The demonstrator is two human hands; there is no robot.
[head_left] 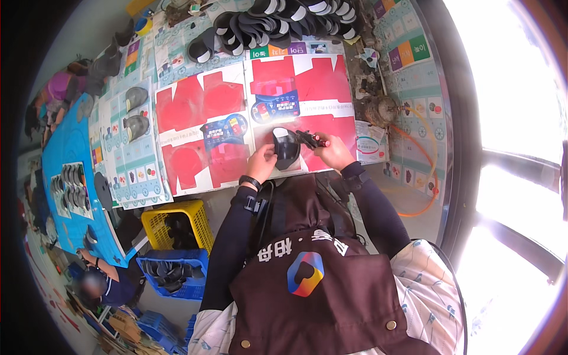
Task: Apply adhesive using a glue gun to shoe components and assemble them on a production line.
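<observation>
A black curved, shoe-like piece with a white patch at its far end lies near the front edge of the red-and-white printed sheets. At its left edge, my left hand is closed, thumb and fingers gripping the rim. My right hand is wrapped around a slim black tool with red parts. The tool's far end points left, close to the piece's right side. Whether its tip touches the piece, I cannot tell.
Overlapping black pieces line the table's far side. Two more lie on the left. A yellow crate and blue crate stand lower left. An orange hose loops at right. Another person works by a blue table.
</observation>
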